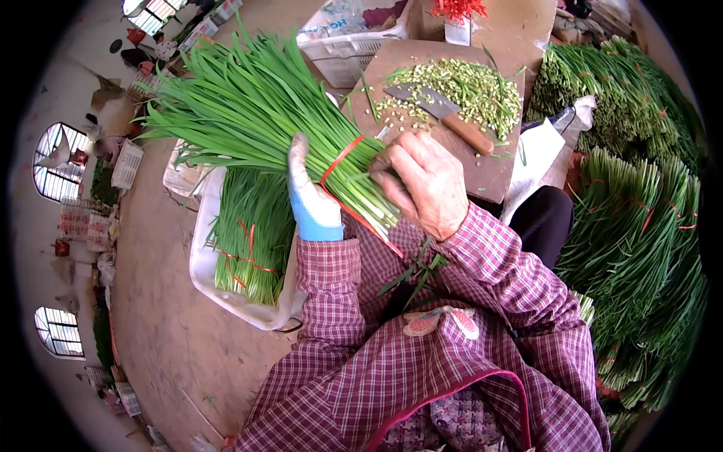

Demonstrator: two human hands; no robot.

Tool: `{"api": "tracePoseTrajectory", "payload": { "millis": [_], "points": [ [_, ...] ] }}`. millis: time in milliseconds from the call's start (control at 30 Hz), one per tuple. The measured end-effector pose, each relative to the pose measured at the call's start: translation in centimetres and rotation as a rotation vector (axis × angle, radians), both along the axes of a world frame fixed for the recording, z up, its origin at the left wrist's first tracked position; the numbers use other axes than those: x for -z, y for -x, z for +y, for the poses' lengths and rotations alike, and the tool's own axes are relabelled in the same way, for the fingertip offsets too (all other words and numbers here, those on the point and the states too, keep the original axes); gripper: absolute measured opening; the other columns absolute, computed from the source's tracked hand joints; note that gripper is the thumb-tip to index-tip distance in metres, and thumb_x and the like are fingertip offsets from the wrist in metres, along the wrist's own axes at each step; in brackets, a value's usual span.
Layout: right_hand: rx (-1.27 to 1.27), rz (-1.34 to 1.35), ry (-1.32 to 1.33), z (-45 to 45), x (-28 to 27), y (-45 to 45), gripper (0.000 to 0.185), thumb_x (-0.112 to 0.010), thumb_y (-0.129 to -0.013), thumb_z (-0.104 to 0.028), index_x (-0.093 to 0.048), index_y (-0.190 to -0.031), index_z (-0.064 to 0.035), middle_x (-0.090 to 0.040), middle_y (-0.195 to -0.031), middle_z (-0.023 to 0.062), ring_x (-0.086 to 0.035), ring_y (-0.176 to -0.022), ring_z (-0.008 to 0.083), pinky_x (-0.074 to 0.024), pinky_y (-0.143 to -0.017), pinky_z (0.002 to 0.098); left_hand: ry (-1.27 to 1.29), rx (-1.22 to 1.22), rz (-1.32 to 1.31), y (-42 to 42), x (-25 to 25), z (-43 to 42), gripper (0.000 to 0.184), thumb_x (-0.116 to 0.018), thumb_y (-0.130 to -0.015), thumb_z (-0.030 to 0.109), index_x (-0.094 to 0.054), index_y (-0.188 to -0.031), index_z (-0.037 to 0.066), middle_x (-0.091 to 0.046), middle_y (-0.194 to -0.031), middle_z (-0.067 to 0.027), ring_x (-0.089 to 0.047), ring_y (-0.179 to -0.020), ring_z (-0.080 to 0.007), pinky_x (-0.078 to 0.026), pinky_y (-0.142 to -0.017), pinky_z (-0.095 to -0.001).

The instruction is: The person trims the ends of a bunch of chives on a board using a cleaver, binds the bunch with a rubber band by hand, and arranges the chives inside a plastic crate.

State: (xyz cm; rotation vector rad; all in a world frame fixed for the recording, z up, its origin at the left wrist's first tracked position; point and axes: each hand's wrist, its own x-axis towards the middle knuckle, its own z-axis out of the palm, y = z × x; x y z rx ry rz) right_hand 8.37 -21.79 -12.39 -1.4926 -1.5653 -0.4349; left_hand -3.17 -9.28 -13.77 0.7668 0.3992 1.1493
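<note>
Just off centre towards 10 o'clock, the left hand (310,194) is clamped on a bundle of long green leaves (241,109). It wears a white and blue glove; the thumb points up across the near side of the stems, the other fingers being hidden behind them. The forearm rises almost upright from 7 o'clock, wrist nearly straight. The bundle lies aslant, leaf tips towards 10 o'clock, pale stem ends near centre, 1 red tie (343,160) around it. Towards 2 o'clock, the right hand (429,184), bare, is at the stem ends, back upward, knuckles bent, fingers curled inward; whether the fingertips pinch anything cannot be told. Its forearm enters from 4 o'clock. At 1 o'clock, a board (476,179) bears chopped pieces (488,94) and 1 knife (446,119), handle pointing to 4 o'clock. At 9 o'clock, a white tray (200,260) contains a tied bunch (242,215). At 3 o'clock, further green bunches (629,245) are piled.
</note>
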Motion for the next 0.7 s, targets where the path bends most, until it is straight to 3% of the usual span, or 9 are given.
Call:
{"api": "tracePoseTrajectory", "payload": {
  "millis": [133, 167, 267, 367, 433, 500, 567, 633, 700],
  "points": [
    [-0.261, 0.151, 0.047, -1.7, -0.2, -0.1, 0.014, -0.064, -0.081, -0.011, -0.055, -0.09, -0.0059, -0.053, -0.083, 0.01, -0.053, -0.081, 0.0299, -0.0431, -0.077, 0.041, 0.014, -0.006, 0.033, 1.5, 5.5, 4.8, 0.061, -0.054, -0.093, 0.036, -0.04, -0.138, -0.002, -0.046, -0.138, -0.014, -0.048, -0.124, -0.0232, -0.04, -0.107, -0.0416],
    [-0.302, 0.188, 0.071, -2.4, -0.2, 0.0, 0.013, -0.063, -0.083, -0.011, -0.055, -0.091, -0.0053, -0.055, -0.083, 0.0106, -0.055, -0.081, 0.0308, -0.0435, -0.077, 0.0412, 0.01, 0.053, 0.004, 1.9, 4.9, 4.3, 0.059, -0.056, -0.092, 0.035, -0.042, -0.136, -0.002, -0.049, -0.135, -0.0135, -0.05, -0.122, -0.0234, -0.041, -0.106, -0.0425],
    [-0.671, 0.41, 0.307, -4.3, -0.4, -0.1, 0.012, -0.061, -0.088, -0.013, -0.055, -0.092, -0.0036, -0.061, -0.083, 0.0124, -0.06, -0.079, 0.0344, -0.0473, -0.072, 0.0423, 0.01, 0.135, -0.02, 3.4, 4.4, 3.7, 0.052, -0.061, -0.088, 0.03, -0.049, -0.127, -0.002, -0.056, -0.126, -0.0118, -0.055, -0.116, -0.0236, -0.045, -0.103, -0.0438],
    [-0.878, 0.446, 0.805, -5.5, 0.1, -1.0, 0.016, -0.059, -0.091, -0.019, -0.057, -0.095, -0.0032, -0.063, -0.085, 0.0149, -0.064, -0.081, 0.0339, -0.0486, -0.068, 0.0442, 0.065, 0.161, 0.047, 5.5, 4.8, 3.8, 0.041, -0.064, -0.084, 0.02, -0.056, -0.118, -0.001, -0.061, -0.116, -0.0107, -0.06, -0.108, -0.0217, -0.047, -0.101, -0.0412],
    [-0.863, 0.355, 0.86, -5.4, 0.9, -1.3, 0.022, -0.059, -0.092, -0.024, -0.059, -0.096, -0.0025, -0.065, -0.09, 0.0161, -0.065, -0.083, 0.033, -0.0496, -0.068, 0.0443, -0.025, 0.274, 0.106, 6.5, 3.5, 3.4, 0.038, -0.065, -0.083, 0.02, -0.057, -0.114, -0.001, -0.062, -0.114, -0.0095, -0.06, -0.107, -0.0206, -0.047, -0.1, -0.0389],
    [-0.665, 0.226, 0.685, -5.4, 0.2, -1.6, 0.029, -0.061, -0.09, -0.031, -0.062, -0.099, -0.0037, -0.063, -0.089, 0.0162, -0.063, -0.083, 0.0365, -0.0505, -0.071, 0.0457, -0.015, 0.349, 0.112, 8.7, 6.5, 5.5, 0.041, -0.066, -0.082, 0.023, -0.058, -0.113, -0.003, -0.061, -0.117, -0.0097, -0.059, -0.108, -0.0204, -0.047, -0.1, -0.0371],
    [-0.425, 0.193, 0.459, -4.6, -2.1, -1.9, 0.027, -0.062, -0.088, -0.029, -0.062, -0.099, -0.0047, -0.061, -0.089, 0.0157, -0.061, -0.084, 0.0368, -0.0501, -0.071, 0.0456, 0.021, 0.453, 0.139, 10.2, 7.5, 6.3, 0.041, -0.065, -0.083, 0.02, -0.058, -0.115, -0.004, -0.06, -0.121, -0.0107, -0.058, -0.111, -0.0207, -0.046, -0.101, -0.037],
    [-0.26, 0.161, 0.264, -3.2, -3.8, -2.0, 0.022, -0.063, -0.086, -0.024, -0.061, -0.099, -0.0064, -0.056, -0.089, 0.0133, -0.057, -0.085, 0.0334, -0.0487, -0.075, 0.0423, -0.02, 0.427, 0.2, 9.5, 4.5, 3.7, 0.042, -0.064, -0.084, 0.02, -0.056, -0.118, -0.003, -0.06, -0.122, -0.0107, -0.057, -0.113, -0.021, -0.046, -0.101, -0.0372],
    [-0.157, 0.007, 0.099, -1.0, -5.4, -1.8, 0.027, -0.067, -0.082, -0.027, -0.06, -0.102, -0.0106, -0.055, -0.092, 0.0077, -0.055, -0.093, 0.0278, -0.0447, -0.087, 0.0411, -0.055, 0.396, 0.262, 8.8, 1.9, 1.2, 0.043, -0.063, -0.084, 0.019, -0.055, -0.12, -0.003, -0.059, -0.123, -0.0108, -0.056, -0.115, -0.0213, -0.046, -0.102, -0.0373]
  ]
}}
